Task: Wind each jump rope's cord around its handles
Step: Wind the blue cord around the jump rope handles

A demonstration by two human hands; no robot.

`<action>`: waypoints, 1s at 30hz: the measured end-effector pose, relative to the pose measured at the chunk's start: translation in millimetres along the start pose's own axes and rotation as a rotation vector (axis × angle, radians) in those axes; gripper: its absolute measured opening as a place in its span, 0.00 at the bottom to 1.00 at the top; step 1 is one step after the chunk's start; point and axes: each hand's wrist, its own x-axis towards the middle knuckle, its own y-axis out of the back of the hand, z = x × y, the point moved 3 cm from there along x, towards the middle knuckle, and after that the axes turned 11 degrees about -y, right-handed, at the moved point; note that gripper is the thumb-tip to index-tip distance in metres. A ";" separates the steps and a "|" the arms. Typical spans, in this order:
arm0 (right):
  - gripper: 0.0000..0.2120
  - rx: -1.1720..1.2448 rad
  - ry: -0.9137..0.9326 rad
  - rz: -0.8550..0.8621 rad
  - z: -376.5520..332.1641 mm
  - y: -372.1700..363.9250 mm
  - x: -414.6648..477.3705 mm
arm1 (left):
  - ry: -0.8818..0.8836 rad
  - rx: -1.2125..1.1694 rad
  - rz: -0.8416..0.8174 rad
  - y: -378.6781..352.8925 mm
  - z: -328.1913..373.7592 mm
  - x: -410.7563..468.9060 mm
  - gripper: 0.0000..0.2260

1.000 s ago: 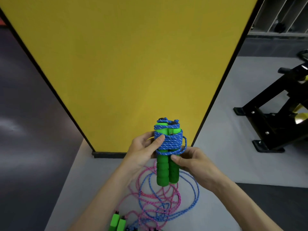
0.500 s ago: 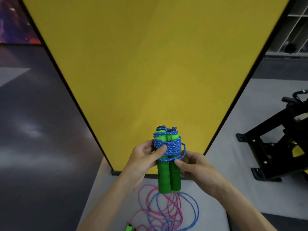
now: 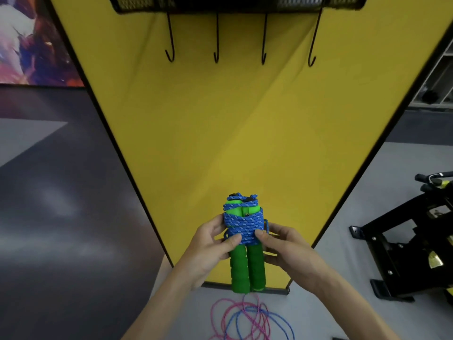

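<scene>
Pinching the blue cord [image 3: 242, 225] wound round the green handles [image 3: 247, 268] at lower centre of the frame with my left grip [image 3: 208, 249] and right grip [image 3: 289, 251], I am judging it light, foam squashy, braid springy, best held across the coil.

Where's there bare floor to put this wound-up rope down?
Bare grey floor lies between the yellow panel and the black exercise machine on your right; the dark floor left of the panel looks bare too. Directly below the wound rope, loose pink and blue cords crowd the grey floor.
</scene>
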 end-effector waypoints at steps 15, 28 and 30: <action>0.24 -0.156 0.209 0.031 -122.8 -86.7 -6.3 | -0.125 0.100 0.026 51.5 120.7 23.7 0.17; 0.20 -0.354 0.588 0.066 -230.4 -149.2 8.7 | -0.470 0.396 0.084 101.7 217.6 71.3 0.21; 0.19 -0.346 0.598 0.067 -238.8 -152.5 13.0 | -0.487 0.382 0.071 104.4 226.2 79.4 0.21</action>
